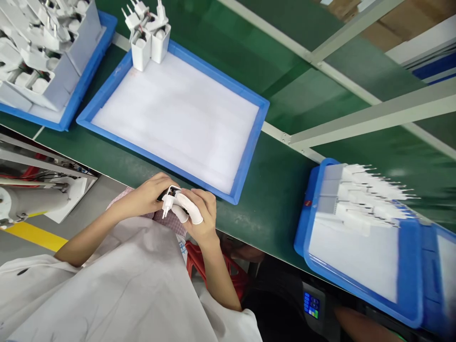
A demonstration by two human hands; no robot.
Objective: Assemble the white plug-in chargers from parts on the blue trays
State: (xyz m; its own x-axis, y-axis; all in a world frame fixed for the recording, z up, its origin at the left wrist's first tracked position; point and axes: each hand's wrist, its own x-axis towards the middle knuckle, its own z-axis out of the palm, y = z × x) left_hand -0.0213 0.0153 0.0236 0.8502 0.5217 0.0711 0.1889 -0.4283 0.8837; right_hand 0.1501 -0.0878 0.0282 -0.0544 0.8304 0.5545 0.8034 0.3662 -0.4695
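Close to my body, at the table's front edge, both hands hold a white power adapter (pixel 167 204) with its two-pin plug end pointing down toward me. Its housing is open at the top, and dark parts show inside. My left hand (pixel 151 194) is closed around the housing's left side, its fingertips partly hidden. My right hand (pixel 203 213) grips from the right, with white finger cots (pixel 190 206) on the thumb and index finger. Just beyond my hands lies a blue tray (pixel 245 164) with a white liner; several open adapters (pixel 149 40) stand upright in its far left corner.
At the left, another blue tray (pixel 107 23) is packed with open white adapters (pixel 46 52). Stacked blue bins (pixel 409 270) at the right hold rows of adapters (pixel 370 194), pins outward. A metal frame (pixel 356 121) runs behind the green table (pixel 274 190). A red stool (pixel 233 275) stands below.
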